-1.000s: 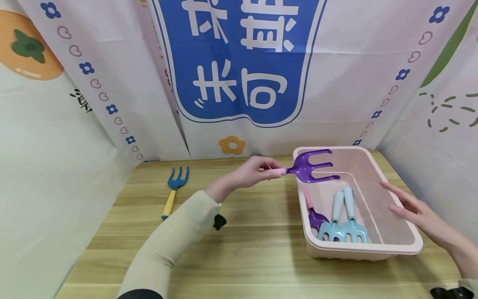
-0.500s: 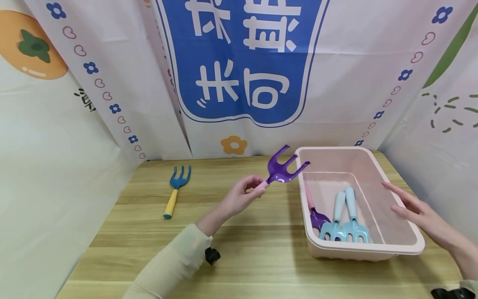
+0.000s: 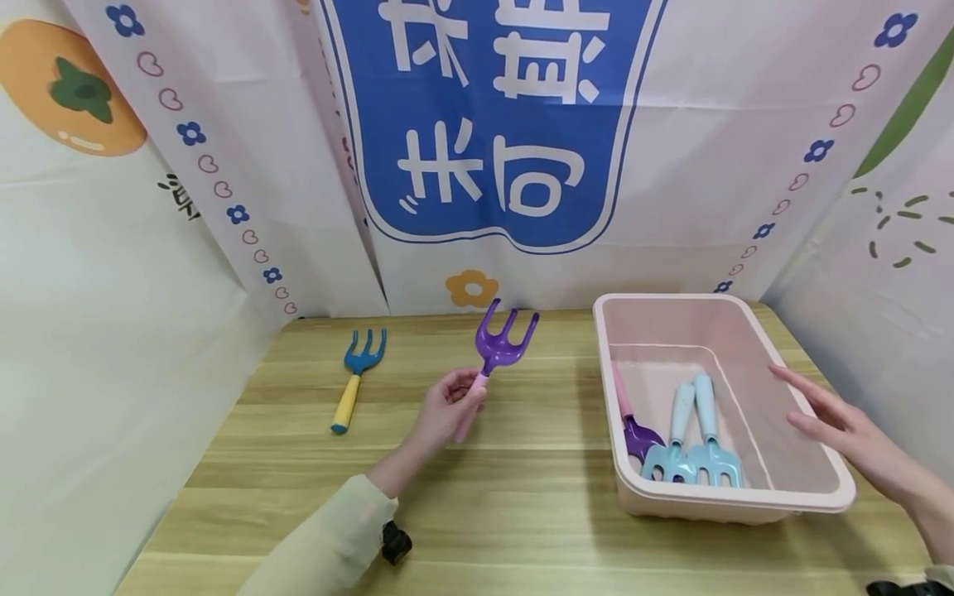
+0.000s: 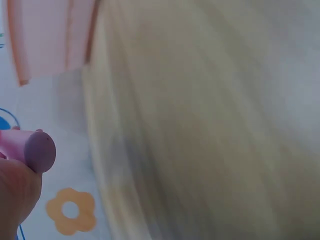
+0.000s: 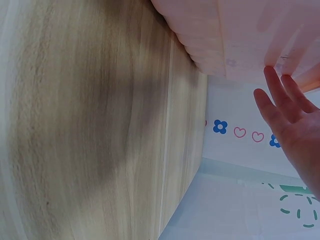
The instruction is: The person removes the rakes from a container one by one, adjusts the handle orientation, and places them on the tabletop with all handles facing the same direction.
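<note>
My left hand (image 3: pixel 445 409) grips the pink handle of a purple three-pronged hand fork (image 3: pixel 501 346), its prongs pointing up and away over the middle of the table. In the left wrist view the end of the pink handle (image 4: pixel 40 151) sticks out past the thumb. My right hand (image 3: pixel 845 426) rests against the right rim of a pink plastic bin (image 3: pixel 745 497), fingers extended along its outer wall in the right wrist view. Inside the bin lie two light blue hand forks (image 3: pixel 713 457) and another purple tool (image 3: pixel 639 436) with a pink handle, its head partly covered by a blue fork.
A blue hand fork (image 3: pixel 363 358) with a yellow handle lies at the left on the wooden table (image 3: pixel 522 513). Printed cloth walls (image 3: pixel 671 207) close off the back and both sides of the table.
My left hand has moved left, away from the bin, carrying the purple fork, whose prongs have swung from pointing right to pointing up. The right hand stays at the bin's rim.
</note>
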